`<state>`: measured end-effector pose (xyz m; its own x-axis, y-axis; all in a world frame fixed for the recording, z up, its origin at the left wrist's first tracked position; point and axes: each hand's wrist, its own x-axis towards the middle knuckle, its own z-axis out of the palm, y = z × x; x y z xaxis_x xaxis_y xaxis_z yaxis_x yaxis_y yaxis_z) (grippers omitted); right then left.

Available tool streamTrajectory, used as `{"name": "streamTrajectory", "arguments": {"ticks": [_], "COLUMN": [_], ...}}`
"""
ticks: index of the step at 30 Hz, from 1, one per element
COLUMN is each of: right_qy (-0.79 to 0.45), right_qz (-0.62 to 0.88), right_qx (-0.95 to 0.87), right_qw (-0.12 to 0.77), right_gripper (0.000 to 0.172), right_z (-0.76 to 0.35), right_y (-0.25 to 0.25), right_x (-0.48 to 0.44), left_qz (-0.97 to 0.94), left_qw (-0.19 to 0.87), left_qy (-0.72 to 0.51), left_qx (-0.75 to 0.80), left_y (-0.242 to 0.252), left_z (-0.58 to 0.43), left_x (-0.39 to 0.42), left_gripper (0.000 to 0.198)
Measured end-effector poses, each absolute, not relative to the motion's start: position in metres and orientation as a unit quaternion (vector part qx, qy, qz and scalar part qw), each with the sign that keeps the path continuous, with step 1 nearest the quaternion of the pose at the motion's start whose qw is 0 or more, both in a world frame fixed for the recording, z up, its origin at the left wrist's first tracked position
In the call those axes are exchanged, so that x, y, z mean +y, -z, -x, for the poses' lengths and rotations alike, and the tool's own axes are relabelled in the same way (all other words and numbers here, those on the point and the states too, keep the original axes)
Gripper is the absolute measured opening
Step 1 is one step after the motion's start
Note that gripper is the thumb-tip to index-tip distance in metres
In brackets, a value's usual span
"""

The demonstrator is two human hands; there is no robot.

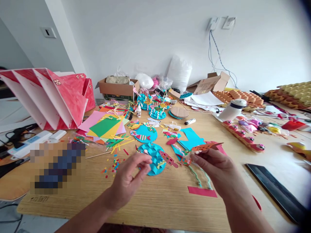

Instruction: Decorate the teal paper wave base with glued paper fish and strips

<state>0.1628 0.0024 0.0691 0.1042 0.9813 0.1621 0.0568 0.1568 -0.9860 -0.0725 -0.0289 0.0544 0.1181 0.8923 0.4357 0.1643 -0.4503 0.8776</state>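
My right hand (213, 166) pinches an orange paper fish (204, 147) between thumb and fingers, above the table's right half. Beneath it lie small patterned paper cutouts (186, 159), partly hidden by the hand. Two pale green twisted strips (196, 176) run down to a red paper strip (202, 191). My left hand (131, 176) hovers at the lower left of a blue bumpy disc (153, 163), fingers loosely curled, thumb and index tips apart, no held thing visible. A pink paper fish (167, 158) rests on the disc's right edge. Behind it is a flat blue disc (145, 133) with paper fish.
Coloured paper sheets (105, 126) and confetti (116, 165) lie left. Finished blue disc pieces (156, 112), a glue bottle (138, 111) and cardboard circles (179, 112) stand behind. Rightward are a red egg-carton strip (243, 136), a white cup (232, 110) and a black tablet-like slab (273, 191).
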Motion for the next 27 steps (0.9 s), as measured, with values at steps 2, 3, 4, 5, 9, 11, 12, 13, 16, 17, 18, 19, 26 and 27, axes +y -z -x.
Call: {"name": "streamTrajectory", "arguments": {"ticks": [2,3,4,5,9,11,12,13,16,17,18,19,26,27], "right_qy": [-0.436,-0.442,-0.448,-0.454,-0.496,-0.522,-0.535,-0.548,-0.582,-0.588,-0.59,-0.588,-0.59,-0.583], "right_qz": [0.499,0.504,0.51,0.516,0.51,0.489,0.477,0.464,0.426,0.418,0.414,0.412,0.393,0.396], "right_qx": [-0.518,-0.519,-0.522,-0.524,-0.535,-0.55,-0.557,-0.566,-0.593,-0.602,-0.61,-0.616,-0.639,-0.646], "right_qw": [0.541,0.531,0.517,0.504,0.455,0.43,0.419,0.406,0.357,0.341,0.33,0.324,0.299,0.295], "right_gripper": [0.019,0.019,0.019,0.02,0.022,0.022,0.022,0.022,0.019,0.018,0.018,0.018,0.012,0.012], "right_z": [-0.173,-0.176,-0.178,-0.178,-0.164,-0.15,-0.143,-0.136,-0.115,-0.109,-0.103,-0.098,-0.076,-0.075], "right_y": [-0.066,-0.063,-0.06,-0.057,-0.048,-0.044,-0.042,-0.039,-0.025,-0.021,-0.016,-0.012,0.006,0.008], "right_x": [0.019,0.027,0.036,0.044,0.071,0.083,0.089,0.095,0.112,0.117,0.122,0.126,0.141,0.142], "left_qz": [-0.665,-0.669,-0.669,-0.667,-0.666,-0.662,-0.663,-0.663,-0.661,-0.66,-0.66,-0.659,-0.662,-0.662], "left_qw": [0.303,0.282,0.264,0.249,0.247,0.269,0.287,0.311,0.368,0.384,0.398,0.411,0.501,0.521], "left_qy": [-0.536,-0.535,-0.535,-0.534,-0.497,-0.476,-0.464,-0.452,-0.406,-0.388,-0.374,-0.362,-0.295,-0.283], "left_qx": [0.423,0.432,0.443,0.456,0.499,0.513,0.513,0.51,0.513,0.516,0.517,0.515,0.473,0.458], "left_y": [-0.062,-0.066,-0.069,-0.072,-0.079,-0.078,-0.076,-0.073,-0.063,-0.06,-0.056,-0.052,-0.032,-0.031], "left_z": [0.093,0.103,0.112,0.12,0.143,0.147,0.148,0.148,0.143,0.141,0.138,0.136,0.121,0.12], "left_x": [-0.026,-0.023,-0.019,-0.014,0.019,0.039,0.049,0.059,0.083,0.09,0.095,0.101,0.123,0.125], "left_gripper": [0.014,0.013,0.013,0.012,0.012,0.012,0.013,0.013,0.015,0.015,0.016,0.016,0.03,0.033]}}
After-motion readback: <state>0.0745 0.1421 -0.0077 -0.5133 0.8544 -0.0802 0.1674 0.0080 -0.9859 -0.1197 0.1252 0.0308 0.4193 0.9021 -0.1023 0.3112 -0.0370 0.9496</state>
